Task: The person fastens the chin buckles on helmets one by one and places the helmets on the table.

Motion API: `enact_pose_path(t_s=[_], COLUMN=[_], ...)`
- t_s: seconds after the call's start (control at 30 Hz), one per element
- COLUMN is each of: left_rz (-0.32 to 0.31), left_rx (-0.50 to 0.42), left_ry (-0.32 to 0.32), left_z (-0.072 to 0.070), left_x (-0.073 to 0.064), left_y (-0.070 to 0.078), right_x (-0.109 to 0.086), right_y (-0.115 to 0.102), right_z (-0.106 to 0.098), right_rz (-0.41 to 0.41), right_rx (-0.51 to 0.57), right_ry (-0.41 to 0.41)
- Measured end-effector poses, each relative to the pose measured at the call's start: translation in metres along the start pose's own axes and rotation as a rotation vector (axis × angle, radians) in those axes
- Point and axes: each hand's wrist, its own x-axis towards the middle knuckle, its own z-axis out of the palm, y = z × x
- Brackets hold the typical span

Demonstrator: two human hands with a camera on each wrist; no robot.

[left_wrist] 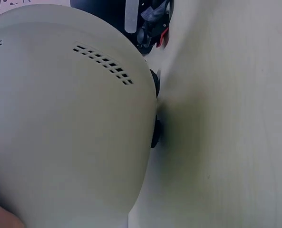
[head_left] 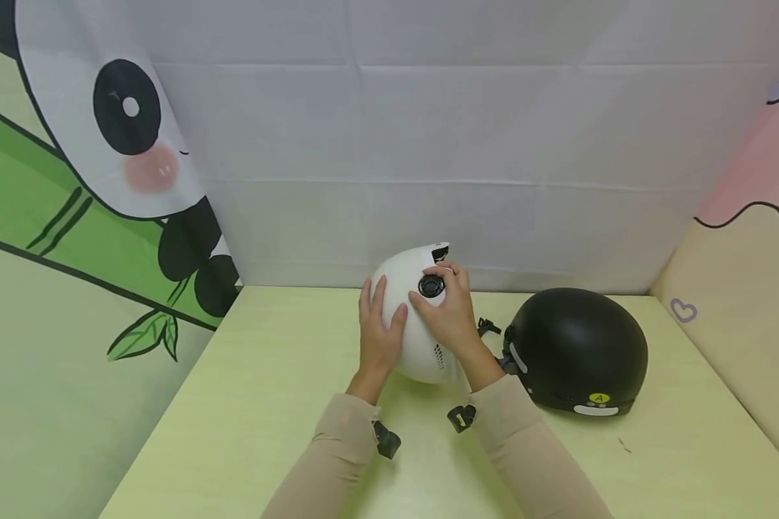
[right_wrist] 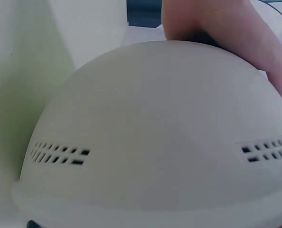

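The white helmet (head_left: 418, 346) is between both hands towards the back of the table (head_left: 285, 375), long axis running front to back, the left hand (head_left: 381, 339) fingers spread along its left side, the right hand (head_left: 456, 311) thumb and fingers curled round its black dial (head_left: 431, 286).

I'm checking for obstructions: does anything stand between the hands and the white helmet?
Nothing visible does: the left hand and right hand both touch the white helmet directly. The black helmet sits to its right, not between them.

black helmet (head_left: 578, 346) (yellow sticker (head_left: 599, 398)) | table (head_left: 279, 367) | white backdrop (head_left: 441, 130) | panda mural (head_left: 123, 130)
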Motion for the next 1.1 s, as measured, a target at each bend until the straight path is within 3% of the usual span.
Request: enact_pose_path(t_s=[0.47, 1.1], left_rz=[-0.072, -0.119], left_rx=[-0.056, -0.093], left_ry=[0.003, 0.007], left_z=[-0.002, -0.004], left_x=[-0.005, -0.011], left_y=[-0.010, -0.013], right_x=[0.002, 0.001], right_y=[-0.008, -0.012], right_z=[0.010, 0.015], right_rz=[0.016, 0.023], right_rx=[-0.007, -0.029], right_ry=[-0.039, -0.077])
